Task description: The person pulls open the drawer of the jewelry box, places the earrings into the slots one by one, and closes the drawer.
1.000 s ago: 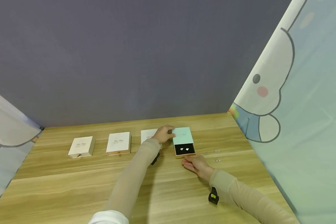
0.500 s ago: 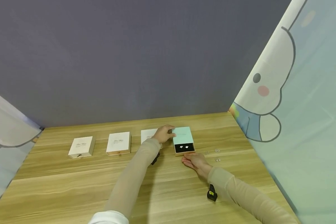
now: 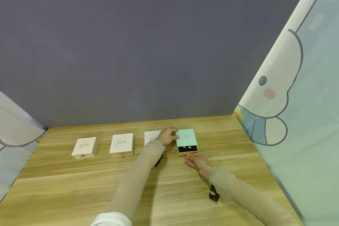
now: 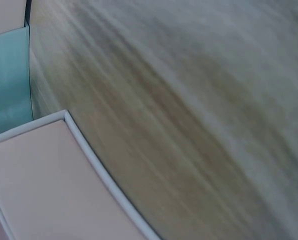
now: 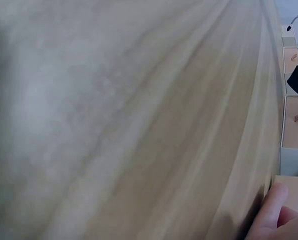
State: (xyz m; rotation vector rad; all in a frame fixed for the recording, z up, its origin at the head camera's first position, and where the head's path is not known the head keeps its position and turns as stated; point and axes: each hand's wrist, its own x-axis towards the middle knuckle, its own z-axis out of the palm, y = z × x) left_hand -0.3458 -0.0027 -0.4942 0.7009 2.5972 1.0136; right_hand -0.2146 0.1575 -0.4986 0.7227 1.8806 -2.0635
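Observation:
A turquoise jewelry box (image 3: pixel 186 137) lies flat at the back of the wooden table, its black-lined drawer (image 3: pixel 188 150) partly out toward me. Two small silvery earrings (image 3: pixel 190 147) sit on the lining. My left hand (image 3: pixel 166 135) holds the box's left side with thumb and fingers; in the left wrist view that hand is hidden and the turquoise sleeve (image 4: pixel 10 80) shows at the edge. My right hand (image 3: pixel 199 162) touches the drawer front from the near side. In the right wrist view the thumb (image 5: pixel 273 202) lies against the pale drawer front (image 5: pixel 291 187).
Three white lettered boxes stand in a row leftward: the near one (image 3: pixel 151 135) partly behind my left hand, another (image 3: pixel 122 143), and the far-left one (image 3: pixel 84 146). Small loose earrings (image 3: pixel 221 153) lie right of the turquoise box. A grey backdrop (image 3: pixel 147 62) rises behind the table.
The drawer has slid further into the turquoise sleeve, pushed away from me by my right hand. Less black lining shows. My left hand stays on the box; the head view has shifted slightly.

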